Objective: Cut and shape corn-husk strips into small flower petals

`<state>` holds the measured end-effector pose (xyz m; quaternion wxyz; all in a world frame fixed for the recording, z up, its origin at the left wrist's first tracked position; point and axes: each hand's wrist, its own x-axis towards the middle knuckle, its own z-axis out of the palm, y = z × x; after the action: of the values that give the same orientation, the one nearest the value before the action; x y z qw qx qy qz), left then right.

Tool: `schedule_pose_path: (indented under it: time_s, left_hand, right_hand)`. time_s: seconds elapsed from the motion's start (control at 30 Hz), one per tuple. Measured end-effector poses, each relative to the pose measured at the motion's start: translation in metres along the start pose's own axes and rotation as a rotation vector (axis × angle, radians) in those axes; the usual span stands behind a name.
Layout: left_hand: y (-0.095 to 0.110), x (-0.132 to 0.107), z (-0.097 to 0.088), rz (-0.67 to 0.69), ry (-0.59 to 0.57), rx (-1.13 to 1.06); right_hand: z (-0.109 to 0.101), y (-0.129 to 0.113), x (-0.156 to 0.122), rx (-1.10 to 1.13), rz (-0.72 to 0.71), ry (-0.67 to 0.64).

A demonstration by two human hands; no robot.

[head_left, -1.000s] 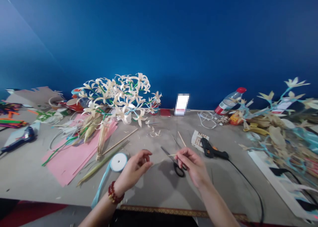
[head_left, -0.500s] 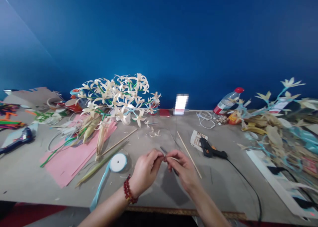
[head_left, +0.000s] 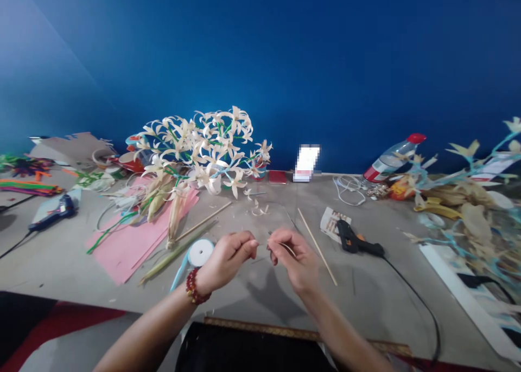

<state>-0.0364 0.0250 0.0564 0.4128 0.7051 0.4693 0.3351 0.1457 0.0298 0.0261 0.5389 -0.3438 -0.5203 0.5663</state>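
Observation:
My left hand, with a red bead bracelet on the wrist, is closed in a pinch above the table. Whatever its fingertips hold is too small to make out. Across a small gap, my right hand is closed on a thin pale strip between thumb and fingers. A dark slim tip shows just behind its fingers; the rest is hidden. Left of my left hand lies a roll of light blue tape. A thin wooden stick lies to the right of my right hand.
A bunch of pale flowers stands at the back, near pink sheets. A black glue gun, a power strip and a tilted bottle are on the right. A blue glue gun lies far left.
My hands have moved apart; before, their fingertips met. The dark slim tool seen under my right fingers is now mostly hidden. The whole view has shifted slightly.

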Motion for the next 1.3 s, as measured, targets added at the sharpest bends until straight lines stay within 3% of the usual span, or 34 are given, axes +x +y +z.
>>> schedule_pose_path:
  time_s: [0.2, 0.4, 0.6, 0.9, 1.03, 1.3]
  left_hand:
    - [-0.015, -0.005, 0.005, -0.198, -0.046, -0.25]
    - [-0.012, -0.005, 0.008, -0.122, 0.062, -0.181]
    - [-0.017, -0.004, 0.021, -0.213, 0.031, -0.226]
    - [-0.013, -0.007, 0.023, 0.067, 0.116, 0.131]
    - [-0.012, -0.006, 0.027, 0.152, 0.146, 0.191]
    - [-0.009, -0.004, 0.037, 0.167, 0.187, 0.249]
  right_hand:
    - [-0.009, 0.004, -0.002, 0.099, 0.024, 0.1]
    - [-0.016, 0.005, -0.002, 0.095, 0.073, 0.169]
    - [-0.015, 0.005, -0.009, 0.063, 0.008, 0.174]
    - [-0.017, 0.005, -0.009, 0.009, 0.043, 0.222]
    - [-0.013, 0.008, -0.011, 0.055, 0.055, 0.214]
    - [-0.006, 0.017, -0.016, 0.043, 0.041, 0.143]
